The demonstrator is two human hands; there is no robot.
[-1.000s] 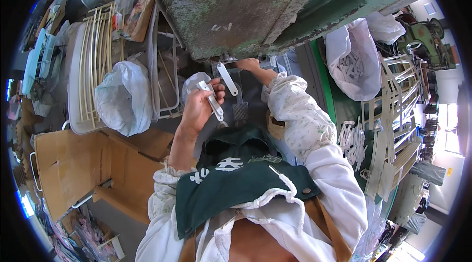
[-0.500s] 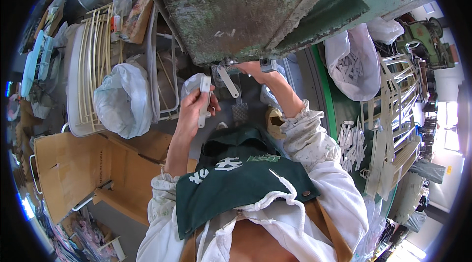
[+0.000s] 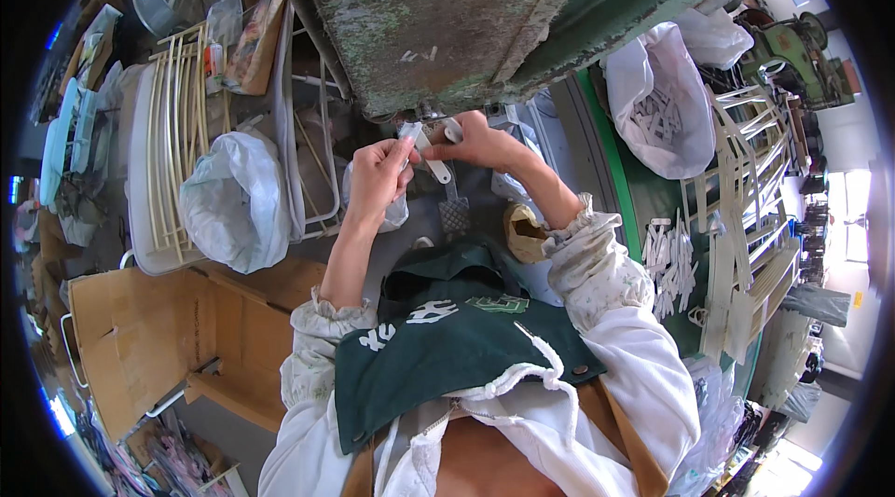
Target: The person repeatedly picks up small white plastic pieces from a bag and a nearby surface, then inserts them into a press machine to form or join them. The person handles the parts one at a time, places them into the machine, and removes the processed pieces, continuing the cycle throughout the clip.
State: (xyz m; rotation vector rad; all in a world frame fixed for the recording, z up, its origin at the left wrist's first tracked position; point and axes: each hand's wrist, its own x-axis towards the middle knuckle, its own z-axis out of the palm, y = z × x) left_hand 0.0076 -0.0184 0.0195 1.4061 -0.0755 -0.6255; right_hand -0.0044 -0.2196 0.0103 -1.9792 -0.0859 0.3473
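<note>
My left hand (image 3: 378, 178) grips a small white plastic piece (image 3: 408, 133) and holds it up near the underside of a big rusty green machine (image 3: 447, 17). My right hand (image 3: 475, 141) is right beside it under the machine, pinching another white plastic piece (image 3: 436, 167) that hangs down between the two hands. The fingertips of both hands nearly touch. Both forearms come up from white sleeves, over a green apron (image 3: 438, 357).
A white bag (image 3: 235, 203) sits left of my left hand by white wire racks (image 3: 177, 124). A cardboard box (image 3: 140, 338) lies lower left. On the right, a white bag (image 3: 664, 105) holds white pieces; more lie on a green table (image 3: 671, 259).
My left hand has risen toward the machine's underside and closed in on my right hand. The right hand stayed under the machine.
</note>
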